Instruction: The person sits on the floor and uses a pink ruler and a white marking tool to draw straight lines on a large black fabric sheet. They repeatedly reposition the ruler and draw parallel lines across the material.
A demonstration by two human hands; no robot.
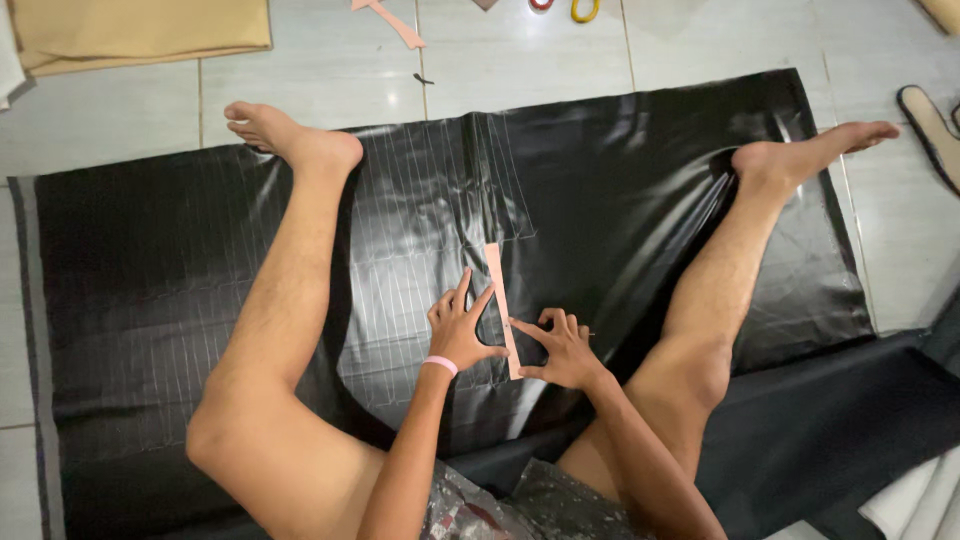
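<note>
While the left hand (462, 332) pressed spread fingers on the pink strip (502, 305) to pin it against the black sheet (620, 170), the right hand (562, 348) pinched a marker beside its edge, mid-frame.

- pale glossy floor tiles (520, 60), grey grout lines, overhead light glare
- folded tan cloth (140, 30) top left (on floor)
- beige sandal (932, 130) at right edge
</note>
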